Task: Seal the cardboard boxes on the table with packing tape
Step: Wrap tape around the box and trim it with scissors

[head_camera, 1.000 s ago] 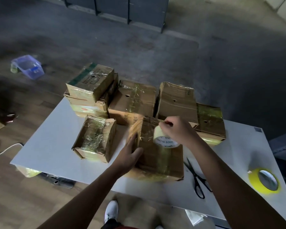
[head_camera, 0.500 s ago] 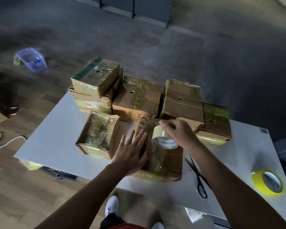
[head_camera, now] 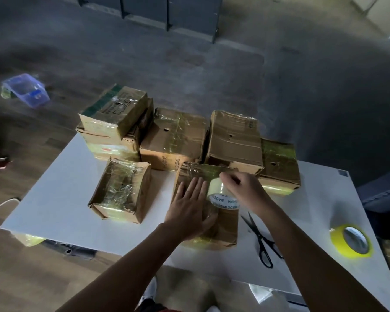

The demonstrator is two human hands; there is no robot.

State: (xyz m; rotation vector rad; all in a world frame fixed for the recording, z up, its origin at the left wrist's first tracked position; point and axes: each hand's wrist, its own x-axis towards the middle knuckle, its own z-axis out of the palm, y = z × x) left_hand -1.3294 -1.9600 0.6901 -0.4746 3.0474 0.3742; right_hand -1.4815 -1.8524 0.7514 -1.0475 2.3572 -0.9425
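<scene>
On the floor at far left lies a clear plastic tub (head_camera: 25, 90), well apart from the white surface (head_camera: 61, 199). The surface's left portion is bare from its left corner up to a taped cardboard box (head_camera: 122, 190) that sits alone, with open room all round it except at the back, where a stack of two boxes (head_camera: 115, 122) stands near the far left edge. Right of that stack, along the far edge, sit a flat box (head_camera: 176, 138), another box (head_camera: 234, 140) beside it, and a lower box (head_camera: 278, 165) wrapped in yellowish tape.

In front of these lies the box being sealed (head_camera: 225, 226), its near end close to the surface's front edge. The left hand (head_camera: 189, 206) lies flat on its top, fingers spread and pressing down. Just beside it, the right hand (head_camera: 245, 190) pinches a roll of clear packing tape (head_camera: 221, 194) that rests on the same box top.

Right of the box, black scissors (head_camera: 260, 240) lie closed on bare surface. Further right, near the right edge, a yellow tape roll (head_camera: 351, 240) lies flat, with clear room between it and the scissors.
</scene>
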